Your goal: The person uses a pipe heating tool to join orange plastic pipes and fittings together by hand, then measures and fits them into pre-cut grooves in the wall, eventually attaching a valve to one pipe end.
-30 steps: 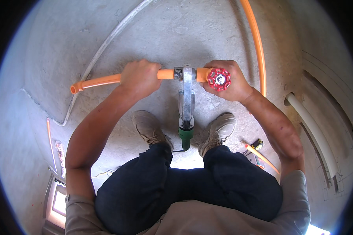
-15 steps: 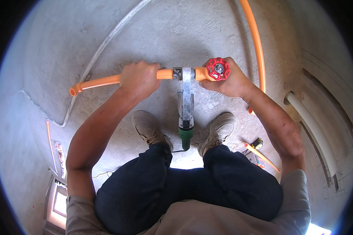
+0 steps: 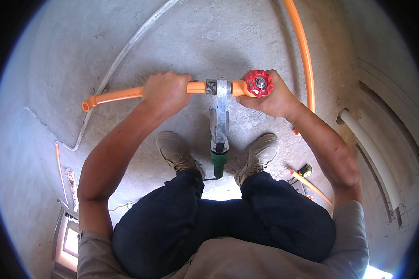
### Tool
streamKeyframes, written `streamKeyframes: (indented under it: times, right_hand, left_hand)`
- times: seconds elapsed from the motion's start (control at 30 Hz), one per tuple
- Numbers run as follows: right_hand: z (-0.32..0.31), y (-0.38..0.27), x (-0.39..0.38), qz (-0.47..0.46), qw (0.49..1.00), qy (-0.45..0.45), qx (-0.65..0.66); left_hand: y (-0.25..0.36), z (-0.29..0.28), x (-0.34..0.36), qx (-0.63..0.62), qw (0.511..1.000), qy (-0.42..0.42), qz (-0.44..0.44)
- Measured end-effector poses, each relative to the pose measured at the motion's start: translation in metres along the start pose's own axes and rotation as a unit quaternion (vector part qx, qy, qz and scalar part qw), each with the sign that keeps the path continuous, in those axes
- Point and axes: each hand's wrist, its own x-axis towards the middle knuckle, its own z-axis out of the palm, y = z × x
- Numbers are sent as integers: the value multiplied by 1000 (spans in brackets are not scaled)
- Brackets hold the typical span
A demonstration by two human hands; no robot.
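Note:
My left hand [image 3: 166, 93] is wrapped round an orange plastic pipe [image 3: 118, 96], which has an elbow fitting [image 3: 88, 104] at its far left end. The pipe's right end sits in one side of the heating head of a pipe-welding iron [image 3: 221, 111] with a green handle [image 3: 219, 163]. On the other side of that head is an orange valve body [image 3: 239, 87] topped by a red handwheel [image 3: 260, 83]. My right hand [image 3: 278, 95] grips the valve, its thumb below the body and its other fingers partly hidden behind the wheel. The iron stands between my shoes.
A long orange pipe [image 3: 305, 51] runs along the floor at the right. A pale conduit [image 3: 125, 51] curves across the left. Near my right knee lie a short orange pipe [image 3: 312, 187] and a tape measure [image 3: 306, 170]. A white pipe [image 3: 370, 156] sits in a wall groove.
Almost nothing differs. Both hands keep their grip on the pipe and the valve at the heating head; the iron's green handle has shifted very slightly left.

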Motion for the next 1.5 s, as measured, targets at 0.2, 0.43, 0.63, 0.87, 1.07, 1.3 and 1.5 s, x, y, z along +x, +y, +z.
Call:
streamKeyframes:
  times: [0.2, 0.43, 0.63, 0.87, 1.07, 1.3, 1.5]
  right_hand:
    - [3, 10, -1, -93, 995, 34, -31]
    - [6, 10, -2, -165, 981, 77, -74]
    - [6, 16, -1, -194, 972, 84, -98]
    - [7, 16, 0, -203, 969, 89, -113]
    - [7, 17, 0, -202, 969, 90, -107]
    - [7, 14, 0, -203, 969, 93, -106]
    - [8, 15, 1, -203, 970, 93, -98]
  left_hand:
    - [1, -5, 2, -8, 1000, -15, 7]
    - [-5, -2, 5, -23, 999, -18, 16]
    - [0, -18, 10, -37, 995, -91, 18]
    - [-4, -15, 11, -56, 993, -104, 6]
    - [-2, -16, 13, -58, 992, -116, -5]
    - [0, -12, 8, -38, 996, -75, -1]
    - [-1, -10, 9, -29, 996, -82, -3]
